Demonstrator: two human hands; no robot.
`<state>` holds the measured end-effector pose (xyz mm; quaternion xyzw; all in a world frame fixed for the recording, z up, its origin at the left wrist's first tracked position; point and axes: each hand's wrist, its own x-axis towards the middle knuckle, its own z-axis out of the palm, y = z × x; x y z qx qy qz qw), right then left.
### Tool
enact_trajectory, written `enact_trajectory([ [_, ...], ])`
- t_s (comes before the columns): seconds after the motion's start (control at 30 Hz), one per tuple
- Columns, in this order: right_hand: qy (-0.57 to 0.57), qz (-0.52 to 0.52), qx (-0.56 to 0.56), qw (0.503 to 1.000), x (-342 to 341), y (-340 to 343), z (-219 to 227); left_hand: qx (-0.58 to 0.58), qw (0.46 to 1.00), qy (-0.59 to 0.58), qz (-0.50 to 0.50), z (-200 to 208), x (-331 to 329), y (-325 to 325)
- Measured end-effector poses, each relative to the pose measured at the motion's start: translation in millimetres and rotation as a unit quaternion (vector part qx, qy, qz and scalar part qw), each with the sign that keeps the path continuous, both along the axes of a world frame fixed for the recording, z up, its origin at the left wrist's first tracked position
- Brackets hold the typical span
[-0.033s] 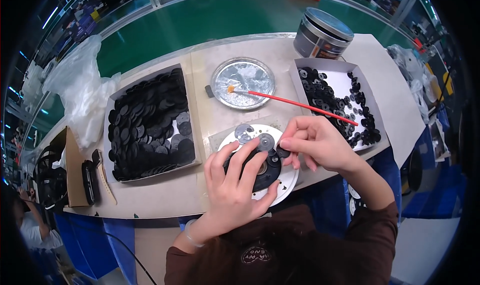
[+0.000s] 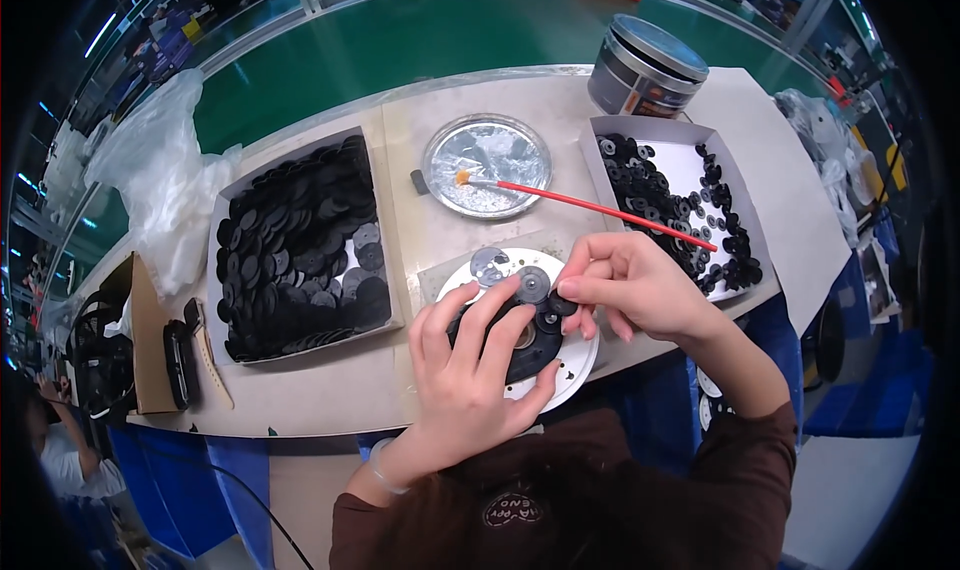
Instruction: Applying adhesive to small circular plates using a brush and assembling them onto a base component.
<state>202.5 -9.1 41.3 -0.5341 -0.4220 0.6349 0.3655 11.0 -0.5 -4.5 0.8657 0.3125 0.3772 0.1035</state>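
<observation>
At the near edge of the paper-covered bench, a white round plate [image 2: 576,370] lay with a black round part [image 2: 545,350] and a grey gear [image 2: 533,283] on it. Left hand [image 2: 463,380]: open, fingers spread across the parts. Right hand [image 2: 635,285]: thumb and forefinger pinched on a small black gear [image 2: 563,304] at the plate's upper right side.

Writing: brown shirt [image 2: 600,460] bore pale lettering in a dash-outlined patch [image 2: 512,511], inverted in view; tin [image 2: 648,68] carried a dark printed label with orange and white areas, too small to read.

Left, a carton of black discs [image 2: 300,240]; right, a box of small gears [image 2: 645,190]. Red-handled brush [image 2: 605,210] spanned a round metal lid [image 2: 487,155] and that box.
</observation>
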Motion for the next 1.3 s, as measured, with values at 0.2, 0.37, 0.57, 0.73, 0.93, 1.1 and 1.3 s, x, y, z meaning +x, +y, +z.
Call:
enact_trajectory([
  [0.2, 0.021, 0.006, -0.059, 0.998, 0, 6, -7, -0.003, 1.0, -0.006, -0.001, -2, 0, 0],
  [0.37, -0.033, 0.032, -0.045, 0.998, -1, 7, -1, -0.006, 1.0, -0.008, -0.003, -2, -1, 0],
  [0.57, -0.183, 0.055, 0.136, 0.972, -2, -3, 1, -0.008, 1.0, -0.009, -0.008, -2, 0, 0],
  [0.73, -0.445, -0.129, 0.23, 0.856, 34, -3, 21, 0.035, 0.999, 0.022, -0.006, -1, 0, 0],
  [0.93, -0.61, -0.118, 0.176, 0.764, 126, 23, 1, 0.033, 0.999, 0.025, -0.006, 0, 2, -1],
  [1.1, -0.561, -0.091, 0.036, 0.822, 127, 36, -21, 0.03, 0.999, 0.019, -0.006, -1, 1, 0],
  [1.3, -0.513, -0.051, 0.081, 0.853, 132, 39, -37, 0.025, 0.999, 0.021, -0.009, 0, 1, -1],
])
